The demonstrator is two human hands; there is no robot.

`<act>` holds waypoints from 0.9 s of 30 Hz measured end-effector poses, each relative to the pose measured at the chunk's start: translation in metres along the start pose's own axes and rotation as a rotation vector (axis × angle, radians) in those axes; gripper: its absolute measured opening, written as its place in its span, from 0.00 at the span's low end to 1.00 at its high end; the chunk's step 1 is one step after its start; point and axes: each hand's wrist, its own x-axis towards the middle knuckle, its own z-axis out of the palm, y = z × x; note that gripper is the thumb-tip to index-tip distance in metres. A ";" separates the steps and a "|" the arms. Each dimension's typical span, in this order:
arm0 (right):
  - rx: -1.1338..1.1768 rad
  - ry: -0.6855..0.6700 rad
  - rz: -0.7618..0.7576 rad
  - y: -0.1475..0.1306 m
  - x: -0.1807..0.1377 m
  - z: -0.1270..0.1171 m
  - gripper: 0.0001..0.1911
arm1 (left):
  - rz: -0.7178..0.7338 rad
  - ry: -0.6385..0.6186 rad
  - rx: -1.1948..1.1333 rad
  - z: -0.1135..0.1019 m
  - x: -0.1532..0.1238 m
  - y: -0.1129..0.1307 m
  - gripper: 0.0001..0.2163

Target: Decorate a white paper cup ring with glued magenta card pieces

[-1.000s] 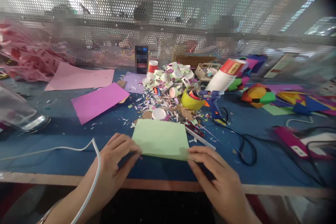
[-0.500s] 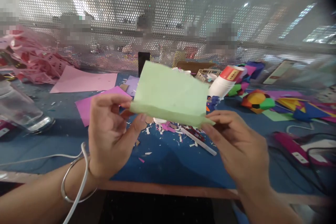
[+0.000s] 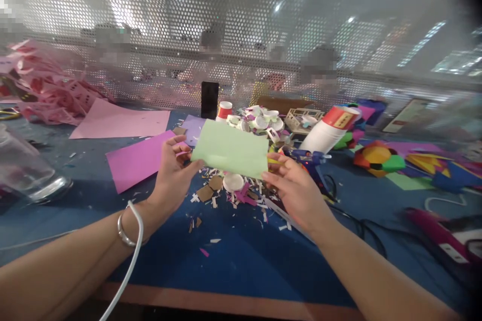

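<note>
Holding item one, a folded sheet of light green paper [image 3: 230, 149], are both bare hands, raised above the blue table [image 3: 241, 266] and clear of its surface. Left hand [image 3: 172, 176]: fingers pinched on the sheet's left edge, a metal bangle [image 3: 124, 228] at the wrist, a white cable [image 3: 126, 271] draped across the forearm. Right hand [image 3: 295, 189]: thumb and fingers pinched on the sheet's lower right corner. Beneath and behind the sheet: a heap of paper scraps [image 3: 233, 193] mixed with small white caps. Left of the hands, flat on the table: a magenta sheet [image 3: 137, 160]; behind it, a pale pink sheet [image 3: 120, 121]. Far left: a clear glass jar [image 3: 26, 173] lying on its side. Right of the sheet: a blue glue gun [image 3: 307, 158] with black cord, a white bottle with red cap [image 3: 329, 128] tilted over, and a multicoloured paper ball [image 3: 376, 156]. Rear: a perforated metal screen [image 3: 241, 35]; other people's shapes behind it, blurred.
</note>
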 end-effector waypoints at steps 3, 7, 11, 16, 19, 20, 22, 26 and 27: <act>0.045 0.000 0.050 0.009 0.001 0.003 0.27 | 0.162 -0.027 0.387 0.001 0.038 -0.016 0.19; 0.030 -0.035 0.061 0.018 -0.002 0.005 0.26 | 0.250 -0.049 0.609 0.015 0.116 -0.033 0.13; -0.014 -0.100 0.087 0.021 -0.007 0.007 0.24 | 0.335 -0.152 0.800 0.039 0.183 -0.044 0.21; -0.041 -0.173 0.059 0.023 -0.008 0.005 0.22 | 0.367 -0.249 0.981 0.065 0.227 -0.061 0.25; -0.064 -0.204 0.061 0.022 -0.009 0.003 0.21 | 0.359 -0.251 1.058 0.071 0.241 -0.070 0.27; -0.066 -0.209 0.061 0.021 -0.009 0.003 0.20 | 0.357 -0.246 1.078 0.070 0.244 -0.072 0.27; -0.064 -0.217 0.063 0.020 -0.010 0.002 0.20 | 0.351 -0.237 1.112 0.067 0.250 -0.075 0.28; -0.063 -0.221 0.109 0.016 -0.013 0.002 0.20 | 0.336 -0.228 1.156 0.057 0.256 -0.073 0.29; -0.064 -0.218 0.116 0.016 -0.013 0.003 0.20 | 0.336 -0.228 1.160 0.054 0.255 -0.072 0.28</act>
